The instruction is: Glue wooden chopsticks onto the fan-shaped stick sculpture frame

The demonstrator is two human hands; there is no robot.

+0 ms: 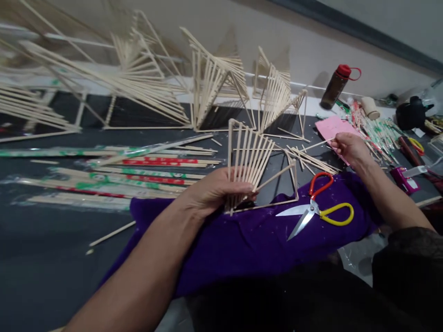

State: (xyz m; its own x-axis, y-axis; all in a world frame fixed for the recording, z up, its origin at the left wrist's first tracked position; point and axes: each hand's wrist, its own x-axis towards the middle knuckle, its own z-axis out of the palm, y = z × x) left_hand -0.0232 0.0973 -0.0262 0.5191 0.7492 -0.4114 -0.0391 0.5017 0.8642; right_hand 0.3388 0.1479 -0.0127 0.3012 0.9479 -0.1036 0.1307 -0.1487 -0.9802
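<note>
My left hand grips the lower left side of a small stick model, a frame of thin wooden sticks with a fan of slanting ones. Its lower edge rests over a purple cloth. Off to the right, my right hand pinches one end of a thin wooden stick, whose other end points left toward a loose pile of cut sticks. Scissors with one red and one yellow handle lie spread on the cloth between my hands.
Larger stick models stand along the wall. Packs of chopsticks in plastic wrap lie at the left. Toward the back right are a dark bottle with a red lid, pink paper, more wrapped sticks and a purple device.
</note>
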